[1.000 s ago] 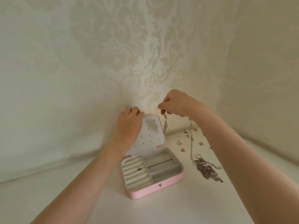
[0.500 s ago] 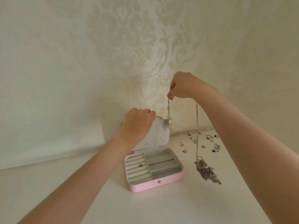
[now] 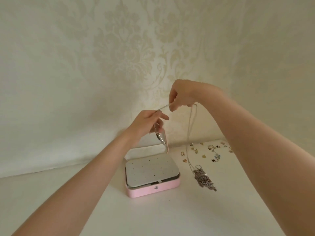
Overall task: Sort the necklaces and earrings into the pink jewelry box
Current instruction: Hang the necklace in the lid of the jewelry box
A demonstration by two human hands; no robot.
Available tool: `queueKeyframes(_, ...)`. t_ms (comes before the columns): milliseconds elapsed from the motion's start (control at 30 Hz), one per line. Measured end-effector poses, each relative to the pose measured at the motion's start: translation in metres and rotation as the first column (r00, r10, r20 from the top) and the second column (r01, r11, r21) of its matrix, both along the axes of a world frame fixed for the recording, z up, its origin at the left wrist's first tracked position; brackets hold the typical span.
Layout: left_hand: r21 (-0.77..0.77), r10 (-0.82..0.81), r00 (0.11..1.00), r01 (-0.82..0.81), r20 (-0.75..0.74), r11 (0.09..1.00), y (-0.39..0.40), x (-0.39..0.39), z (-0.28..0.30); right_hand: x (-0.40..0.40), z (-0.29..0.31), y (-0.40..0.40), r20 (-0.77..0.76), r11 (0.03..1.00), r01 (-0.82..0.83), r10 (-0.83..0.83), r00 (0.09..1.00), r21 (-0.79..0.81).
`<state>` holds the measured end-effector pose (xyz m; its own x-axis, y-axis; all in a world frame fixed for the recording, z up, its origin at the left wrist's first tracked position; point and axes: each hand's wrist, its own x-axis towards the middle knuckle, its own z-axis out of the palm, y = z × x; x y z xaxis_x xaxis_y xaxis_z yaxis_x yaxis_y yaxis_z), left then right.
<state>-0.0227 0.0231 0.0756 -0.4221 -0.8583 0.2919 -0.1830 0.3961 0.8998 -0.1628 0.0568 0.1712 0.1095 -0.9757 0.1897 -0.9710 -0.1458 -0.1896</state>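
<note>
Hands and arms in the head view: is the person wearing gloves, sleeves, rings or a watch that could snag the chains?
None visible. The left hand and right hand are bare, with no gloves. Both forearms are uncovered right to the frame edge, so no sleeve shows. No watch, bracelet or ring is visible on either, though some fingers are partly hidden.

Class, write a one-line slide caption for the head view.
Both hands stretch a silver necklace between left hand and right hand above the pink jewelry box, earrings scattered alongside.

A home room: damask wallpaper behind a white table.
</note>
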Motion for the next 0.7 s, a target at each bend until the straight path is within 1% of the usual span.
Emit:
queueKeyframes(33,-0.002,0.019,1.0,-0.019,-0.007,1.0,-0.002,0.003,-0.002,-0.005,-0.001,0.0,-0.038,0.998,0.059,-0.059,0.998,0.009)
queueKeyframes(100,0.014,0.047,0.999,-0.047,-0.02,0.999,-0.002,0.009,-0.005,-0.01,-0.003,-0.001,-0.066,0.988,0.15,-0.151,0.986,-0.022)
queueKeyframes(167,0.053,0.055,0.997,-0.052,-0.056,0.997,-0.003,0.011,-0.009,-0.011,-0.004,-0.001,-0.034,0.99,0.133,-0.135,0.99,-0.051)
queueKeyframes(267,0.137,0.047,0.994,-0.033,-0.101,0.99,-0.004,0.007,-0.01,-0.007,0.006,0.0,0.107,0.995,0.076,-0.07,0.992,-0.058)
queueKeyframes(300,0.179,0.036,0.989,-0.01,-0.144,0.984,-0.004,0.005,-0.008,-0.006,0.01,-0.001,0.183,0.997,0.059,-0.05,0.982,-0.045)
queueKeyframes(333,0.214,0.029,0.983,0.011,-0.183,0.977,-0.005,0.003,-0.005,-0.005,0.014,-0.003,0.292,0.999,0.032,-0.029,0.956,-0.008)
queueKeyframes(367,0.226,0.031,0.981,0.013,-0.189,0.974,-0.007,0.001,-0.003,-0.002,0.017,-0.005,0.428,0.999,-0.011,-0.005,0.904,0.036)
queueKeyframes(400,0.217,0.032,0.986,0.005,-0.163,0.976,-0.01,-0.001,-0.002,0.0,0.019,-0.009,0.556,0.997,-0.06,0.019,0.831,0.055)
queueKeyframes(433,0.198,0.015,0.989,0.015,-0.145,0.98,-0.014,-0.001,-0.003,0.003,0.019,-0.015,0.643,0.995,-0.091,0.039,0.765,0.048)
queueKeyframes(467,0.211,-0.02,0.985,0.056,-0.169,0.976,-0.016,-0.001,-0.004,0.005,0.018,-0.02,0.692,0.994,-0.104,0.054,0.72,0.031)
queueKeyframes(533,0.296,-0.066,0.966,0.142,-0.251,0.945,-0.023,0.002,-0.008,0.012,0.015,-0.029,0.744,0.988,-0.152,0.08,0.663,0.03)
queueKeyframes(567,0.307,-0.087,0.965,0.163,-0.246,0.938,-0.025,0.005,-0.01,0.016,0.013,-0.032,0.772,0.979,-0.2,0.097,0.628,0.04)
queueKeyframes(633,0.28,-0.144,0.979,0.179,-0.143,0.943,-0.03,0.011,-0.016,0.022,0.01,-0.039,0.84,0.956,-0.288,0.115,0.529,0.05)
queueKeyframes(667,0.279,-0.177,0.976,0.206,-0.127,0.938,-0.033,0.014,-0.02,0.024,0.009,-0.042,0.868,0.951,-0.306,0.12,0.482,0.038)
queueKeyframes(700,0.297,-0.202,0.969,0.237,-0.141,0.925,-0.034,0.017,-0.024,0.026,0.007,-0.046,0.887,0.951,-0.307,0.126,0.445,0.019)
